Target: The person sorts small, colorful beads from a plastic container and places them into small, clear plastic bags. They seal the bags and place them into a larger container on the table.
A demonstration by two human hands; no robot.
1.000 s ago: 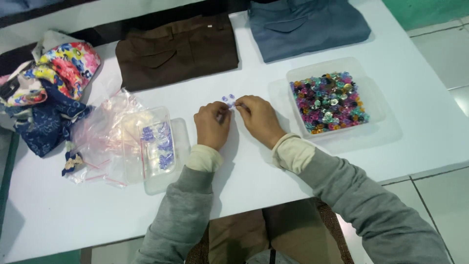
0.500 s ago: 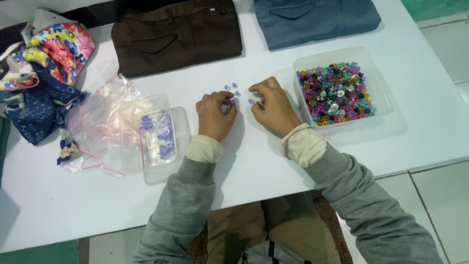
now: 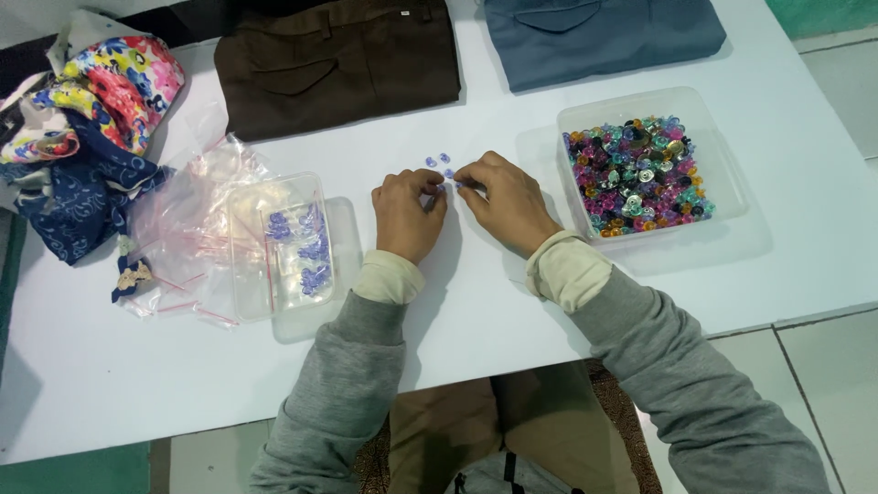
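Hands: left hand (image 3: 407, 212) and right hand (image 3: 508, 203) lie knuckles up at the centre of the frame on the white table (image 3: 476, 302), fingertips nearly meeting.
Left hand state: fingers curled in and narrow, thumb and forefinger pinched close at the small blue beads (image 3: 444, 170); if a bead is really held, I cannot tell.
Right hand state: fingers also bent and narrow, the tips touching the table just beside the same beads; a grip is not clear.
Beads: a few tiny pale blue pieces, loose on the table just above the fingertips, between both hands.
Right of the frame: clear plastic tray (image 3: 722, 183) filled with mixed colourful beads (image 3: 636, 174), near the right hand but apart from it.
Left of centre: clear plastic box (image 3: 279, 247) with some blue pieces inside, lying partly on crumpled clear bags (image 3: 183, 229).
Upper left: bundle of flowered and dark blue cloth (image 3: 82, 119).
Top: folded brown trousers (image 3: 338, 59), and to the right folded grey-blue trousers (image 3: 599, 32).
Sleeves: grey, with cream cuffs at the wrists.
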